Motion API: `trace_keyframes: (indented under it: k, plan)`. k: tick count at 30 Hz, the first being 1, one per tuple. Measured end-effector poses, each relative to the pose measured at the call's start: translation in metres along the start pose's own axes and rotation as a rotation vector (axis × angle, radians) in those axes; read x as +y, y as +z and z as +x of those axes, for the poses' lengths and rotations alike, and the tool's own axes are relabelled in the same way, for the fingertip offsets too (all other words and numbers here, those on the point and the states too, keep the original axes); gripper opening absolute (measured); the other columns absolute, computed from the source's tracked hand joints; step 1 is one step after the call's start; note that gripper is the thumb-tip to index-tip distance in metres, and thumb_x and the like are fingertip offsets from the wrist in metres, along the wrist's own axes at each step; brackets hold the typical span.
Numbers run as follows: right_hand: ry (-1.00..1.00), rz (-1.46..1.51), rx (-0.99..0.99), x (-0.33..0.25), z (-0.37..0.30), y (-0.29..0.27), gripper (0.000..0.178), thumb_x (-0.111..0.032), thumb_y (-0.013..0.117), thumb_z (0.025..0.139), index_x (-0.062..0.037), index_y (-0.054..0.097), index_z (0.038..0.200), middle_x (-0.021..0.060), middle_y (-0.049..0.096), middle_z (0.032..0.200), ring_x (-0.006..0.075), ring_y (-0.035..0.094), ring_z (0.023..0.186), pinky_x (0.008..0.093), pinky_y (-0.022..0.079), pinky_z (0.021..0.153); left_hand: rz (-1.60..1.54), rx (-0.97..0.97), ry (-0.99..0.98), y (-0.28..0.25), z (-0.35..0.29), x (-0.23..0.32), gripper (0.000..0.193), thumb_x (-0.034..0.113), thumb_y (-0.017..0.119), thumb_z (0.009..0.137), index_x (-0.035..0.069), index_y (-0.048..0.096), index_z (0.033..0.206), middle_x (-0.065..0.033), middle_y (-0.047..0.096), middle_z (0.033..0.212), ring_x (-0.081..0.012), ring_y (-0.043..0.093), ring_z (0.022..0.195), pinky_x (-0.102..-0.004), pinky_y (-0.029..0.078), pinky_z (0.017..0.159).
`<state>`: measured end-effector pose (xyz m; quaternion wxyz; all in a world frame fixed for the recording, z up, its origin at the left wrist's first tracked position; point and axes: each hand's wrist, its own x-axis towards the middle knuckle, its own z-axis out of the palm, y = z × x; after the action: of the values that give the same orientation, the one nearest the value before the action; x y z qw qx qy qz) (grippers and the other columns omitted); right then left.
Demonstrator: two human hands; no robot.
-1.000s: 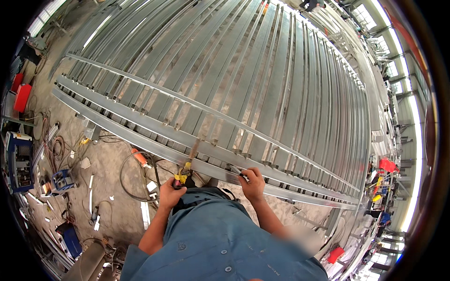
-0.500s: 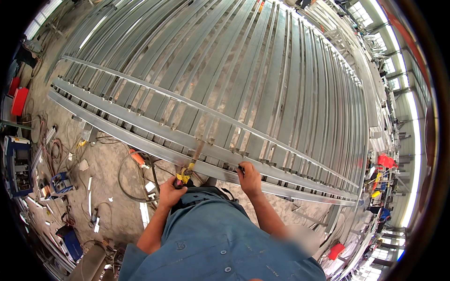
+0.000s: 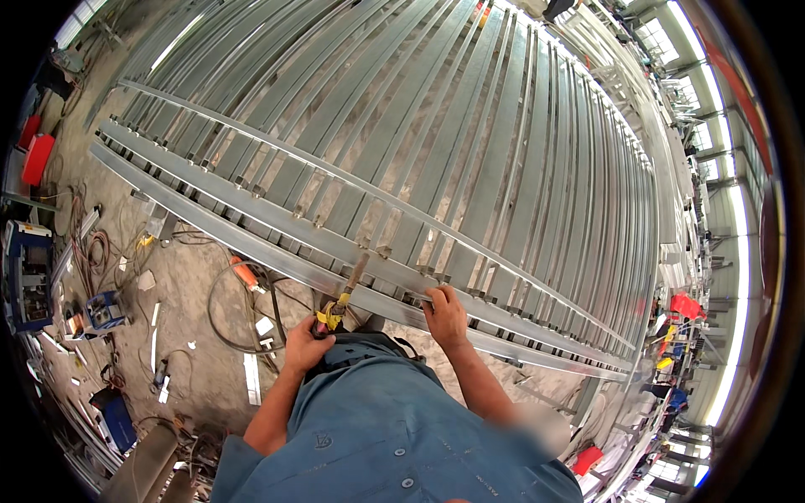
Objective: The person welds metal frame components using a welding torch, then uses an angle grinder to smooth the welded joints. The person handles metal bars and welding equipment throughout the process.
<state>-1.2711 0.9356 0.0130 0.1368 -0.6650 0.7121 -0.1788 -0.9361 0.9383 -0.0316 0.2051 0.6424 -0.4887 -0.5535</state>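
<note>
left hand (image 3: 303, 345): fingers wrapped round the handle end of a yellow-taped hand tool (image 3: 336, 310), gripping it. tool's long brownish shaft points away from the body, over the two near rails; can't tell if the tip touches metal.

right hand (image 3: 447, 317): fingers bent, tips at the gap by the inner rail (image 3: 398, 272), just beyond the outer rail (image 3: 394, 308). can't tell if it's pinching something small or just resting; fingertips hide it.

step, my guess: close work at the rail edge, right hand feeling or placing, tool held ready at left. next move probably calls for a steady right hand and a clear view of that gap.

further out: crossbar (image 3: 335, 170) running above the slats (image 3: 587, 218), the big grey metal frame spreading off ahead. small blocks along the rails crowd the working spot, and the crossbar limits reach from above.

floor, left: orange-handled tool (image 3: 245, 274), looped black cable (image 3: 214, 312) near the feet, trip risk i'd say. blue-framed box (image 3: 105, 308) and blue machine (image 3: 29, 277) well apart. far right, red thing (image 3: 686, 305), too small to tell.
</note>
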Motion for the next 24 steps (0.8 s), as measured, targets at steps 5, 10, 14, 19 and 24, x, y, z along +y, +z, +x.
trace_keyframes:
  k: [5, 10, 14, 19, 24]
  plan:
    - [0.031, 0.028, -0.005, 0.01, -0.006, 0.015, 0.028, -0.013, 0.077, 0.088, -0.0089, 0.065, 0.114, 0.0131, 0.072, 0.109, 0.0392, 0.07, 0.092, 0.0493, 0.056, 0.077, -0.011, 0.0, 0.037, 0.0, 0.003, 0.006, 0.031, 0.015, 0.083, 0.072, 0.001, 0.064, 0.092, -0.0067, 0.066, 0.078, -0.0168, 0.062, 0.072, -0.0336, 0.052, 0.073]
    - [0.07, 0.003, -0.03, 0.009, -0.009, 0.021, 0.027, -0.014, 0.076, 0.09, -0.0091, 0.065, 0.114, 0.0139, 0.073, 0.105, 0.0398, 0.07, 0.09, 0.0495, 0.056, 0.075, 0.059, -0.048, 0.002, -0.002, 0.008, 0.006, 0.038, 0.023, 0.083, 0.072, 0.004, 0.071, 0.103, -0.0148, 0.074, 0.088, -0.031, 0.074, 0.084, -0.0393, 0.056, 0.079]
    - [0.027, 0.001, -0.016, 0.008, -0.007, 0.021, 0.025, -0.013, 0.074, 0.091, -0.0081, 0.065, 0.113, 0.0157, 0.072, 0.102, 0.041, 0.069, 0.089, 0.0498, 0.055, 0.074, 0.068, -0.07, -0.006, -0.005, 0.009, 0.015, 0.039, 0.022, 0.084, 0.072, 0.004, 0.071, 0.104, -0.0154, 0.074, 0.09, -0.0313, 0.074, 0.086, -0.0394, 0.056, 0.08]
    - [0.061, -0.004, -0.086, -0.005, 0.0, 0.014, 0.023, -0.012, 0.072, 0.092, -0.0075, 0.064, 0.113, 0.0167, 0.071, 0.101, 0.0418, 0.069, 0.09, 0.0506, 0.054, 0.074, 0.038, -0.082, 0.004, -0.006, 0.012, 0.012, 0.041, 0.021, 0.083, 0.072, 0.004, 0.07, 0.106, -0.0155, 0.074, 0.09, -0.0321, 0.074, 0.087, -0.0393, 0.056, 0.08]
    - [0.051, 0.011, -0.055, -0.007, 0.0, 0.014, 0.022, -0.011, 0.071, 0.092, -0.0061, 0.064, 0.112, 0.0184, 0.071, 0.098, 0.0426, 0.068, 0.089, 0.0504, 0.054, 0.073, 0.072, -0.108, 0.031, -0.01, 0.013, 0.009, 0.044, 0.02, 0.083, 0.072, 0.004, 0.071, 0.111, -0.0153, 0.075, 0.092, -0.0304, 0.075, 0.088, -0.0385, 0.057, 0.081]
